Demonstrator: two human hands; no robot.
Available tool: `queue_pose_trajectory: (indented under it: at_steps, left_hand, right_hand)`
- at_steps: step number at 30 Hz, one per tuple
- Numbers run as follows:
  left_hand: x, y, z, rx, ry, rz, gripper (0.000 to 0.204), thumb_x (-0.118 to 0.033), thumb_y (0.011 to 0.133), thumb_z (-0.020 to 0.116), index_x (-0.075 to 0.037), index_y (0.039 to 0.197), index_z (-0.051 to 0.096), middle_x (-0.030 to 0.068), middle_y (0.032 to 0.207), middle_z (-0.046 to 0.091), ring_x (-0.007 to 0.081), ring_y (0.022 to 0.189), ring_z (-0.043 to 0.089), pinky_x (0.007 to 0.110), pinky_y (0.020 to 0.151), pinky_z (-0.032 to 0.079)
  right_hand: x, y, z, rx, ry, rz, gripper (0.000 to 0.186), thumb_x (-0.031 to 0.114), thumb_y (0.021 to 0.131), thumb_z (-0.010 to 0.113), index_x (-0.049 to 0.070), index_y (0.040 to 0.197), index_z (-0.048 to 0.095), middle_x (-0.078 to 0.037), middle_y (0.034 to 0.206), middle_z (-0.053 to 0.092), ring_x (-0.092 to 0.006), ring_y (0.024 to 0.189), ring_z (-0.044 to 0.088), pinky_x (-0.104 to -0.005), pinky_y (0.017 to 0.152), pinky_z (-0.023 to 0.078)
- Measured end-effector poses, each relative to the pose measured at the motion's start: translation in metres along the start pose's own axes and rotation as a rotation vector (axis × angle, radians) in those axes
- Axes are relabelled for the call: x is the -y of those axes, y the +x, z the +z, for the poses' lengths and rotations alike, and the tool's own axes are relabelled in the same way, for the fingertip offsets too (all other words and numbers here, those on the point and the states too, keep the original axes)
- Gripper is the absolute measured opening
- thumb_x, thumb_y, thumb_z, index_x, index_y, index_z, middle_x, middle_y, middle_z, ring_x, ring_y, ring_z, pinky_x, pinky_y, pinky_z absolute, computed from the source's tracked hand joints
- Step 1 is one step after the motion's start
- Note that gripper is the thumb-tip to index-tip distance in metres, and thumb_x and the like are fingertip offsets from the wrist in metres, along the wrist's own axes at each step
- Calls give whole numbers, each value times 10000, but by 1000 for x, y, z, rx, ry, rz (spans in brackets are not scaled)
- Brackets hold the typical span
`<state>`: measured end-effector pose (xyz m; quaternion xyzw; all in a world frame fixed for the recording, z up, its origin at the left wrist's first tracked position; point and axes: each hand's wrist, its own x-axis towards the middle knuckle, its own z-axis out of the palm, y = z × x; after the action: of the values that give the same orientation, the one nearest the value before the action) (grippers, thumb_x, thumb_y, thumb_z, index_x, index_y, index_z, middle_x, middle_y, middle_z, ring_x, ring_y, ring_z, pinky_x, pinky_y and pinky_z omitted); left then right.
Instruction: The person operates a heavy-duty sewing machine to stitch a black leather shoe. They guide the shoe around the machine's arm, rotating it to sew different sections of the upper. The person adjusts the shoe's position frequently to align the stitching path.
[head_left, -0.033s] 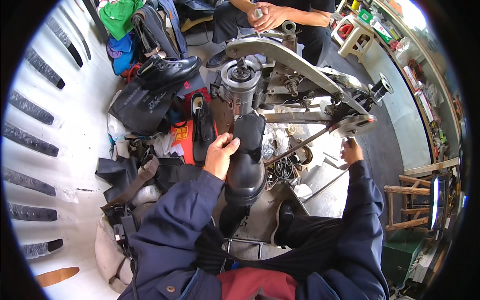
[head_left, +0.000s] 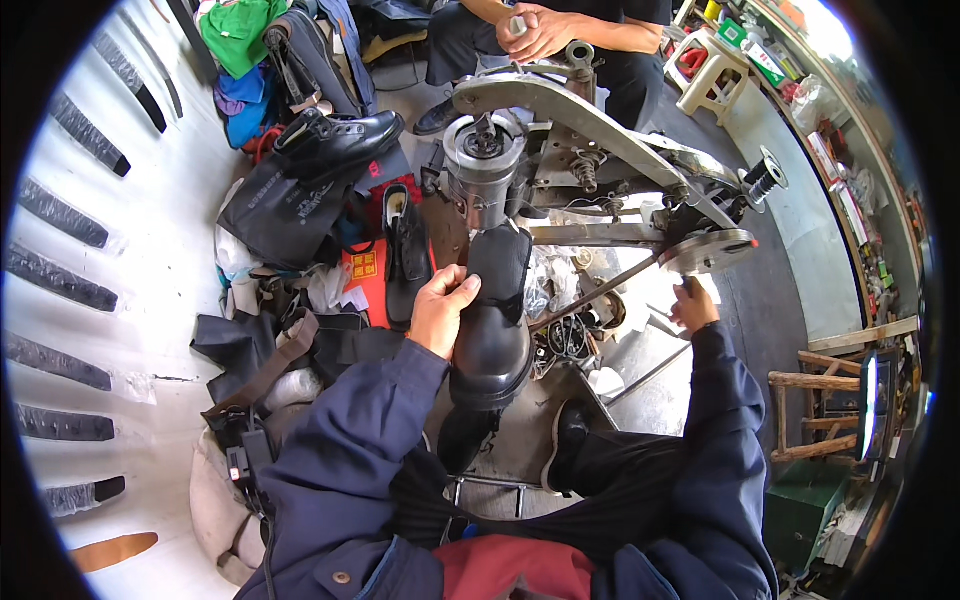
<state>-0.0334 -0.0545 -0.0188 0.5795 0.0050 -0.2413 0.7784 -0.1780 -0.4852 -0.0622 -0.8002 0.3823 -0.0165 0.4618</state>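
Note:
A black leather boot (head_left: 490, 352) sits under the head of a metal shoe-stitching machine (head_left: 485, 175), its upright tongue or flap directly below the head. My left hand (head_left: 441, 312) is closed on the left edge of that flap, thumb on top. To the right, my right hand (head_left: 695, 305) is wrapped round a dark handle just below the machine's handwheel (head_left: 708, 250). A long metal arm links the stitching head with the wheel, and a thread spool (head_left: 765, 180) stands near the wheel. The needle area is hidden behind the head.
Black shoes (head_left: 404, 245) and bags lie at the left beside an orange-red packet (head_left: 365, 285). Across from me sits a person with clasped hands (head_left: 535, 35). A wooden stool (head_left: 815, 405) and crowded shelves line the right side. Wrapped black strips (head_left: 65, 280) hang on the left wall.
My right hand has shifted slightly left together with the handle below the wheel. My left hand and the boot look unmoved.

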Motion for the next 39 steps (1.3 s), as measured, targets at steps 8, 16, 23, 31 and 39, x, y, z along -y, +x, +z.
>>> queue_pose_trajectory:
  at_steps: [8, 16, 23, 31, 39]
  left_hand:
    - [6, 5, -3, 28, -23, 8, 88, -76, 936, 671, -57, 875, 610, -87, 859, 478, 26, 816, 418, 190, 783, 352]
    - [1, 4, 2, 30, -27, 18, 62, -77, 936, 666, -49, 894, 630, -81, 870, 509, 29, 831, 442, 198, 797, 362]
    - [6, 9, -4, 84, 36, 68, 171, -203, 957, 672, -181, 806, 594, -153, 755, 471, -35, 631, 356, 178, 511, 229]
    - [2, 10, -5, 104, 42, 58, 150, -211, 962, 667, -166, 834, 604, -138, 773, 479, -27, 670, 372, 177, 547, 265]
    - [-6, 11, -9, 97, 16, -17, 64, -84, 941, 664, -52, 888, 646, -82, 832, 548, 25, 790, 465, 196, 777, 380]
  right_hand:
    - [73, -34, -45, -293, 233, -573, 185, 199, 991, 588, 42, 892, 588, -6, 665, 567, -79, 540, 526, -223, 501, 424]
    - [-2, 9, -21, -223, -41, 2, 280, 239, 960, 626, 33, 1145, 583, -80, 696, 616, -152, 541, 596, -304, 487, 490]
    - [67, -40, -8, -32, 286, -400, 263, 245, 987, 597, -6, 1063, 617, -83, 724, 644, -144, 584, 621, -256, 542, 481]
    - [2, 15, -53, -473, 16, -151, 173, 197, 965, 631, 45, 1048, 627, -43, 687, 595, -129, 536, 543, -300, 493, 449]
    - [56, -33, -1, 0, 266, -303, 293, 249, 978, 606, -23, 1088, 590, -106, 727, 655, -153, 535, 618, -275, 490, 491]
